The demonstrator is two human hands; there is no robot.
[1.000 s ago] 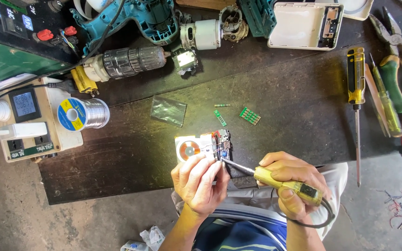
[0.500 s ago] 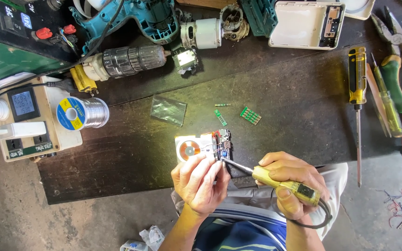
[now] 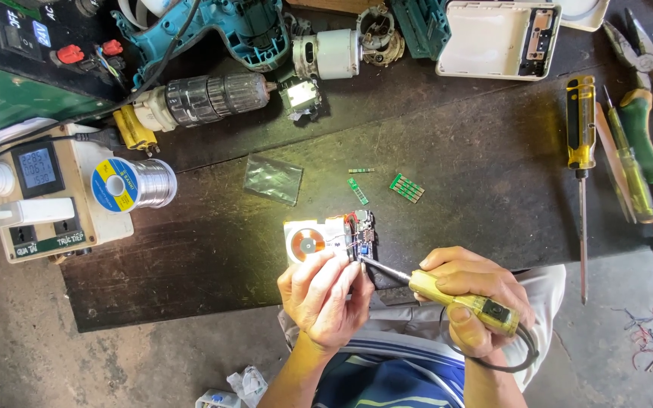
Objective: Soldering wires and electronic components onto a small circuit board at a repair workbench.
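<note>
1. Bare dark counter [image 3: 485, 181] lies open at 1 o'clock from the small circuit module [image 3: 330, 238].
2. At 12 o'clock, green circuit strips [image 3: 406, 187] and a clear plastic bag [image 3: 273, 179] lie in the way.
3. At 3 o'clock, a yellow-handled screwdriver [image 3: 581, 151] bars the way.
4. At 9 o'clock, open counter runs to the solder spool [image 3: 131, 184].

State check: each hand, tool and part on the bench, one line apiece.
Left hand: fingers steadying the small white module with copper coil.
Right hand: gripping the yellow-handled soldering iron, tip at the module's board.
Silver solder spool: on its side.
White plastic case: open.
Yellow-handled screwdriver: lying flat, untouched.
</note>
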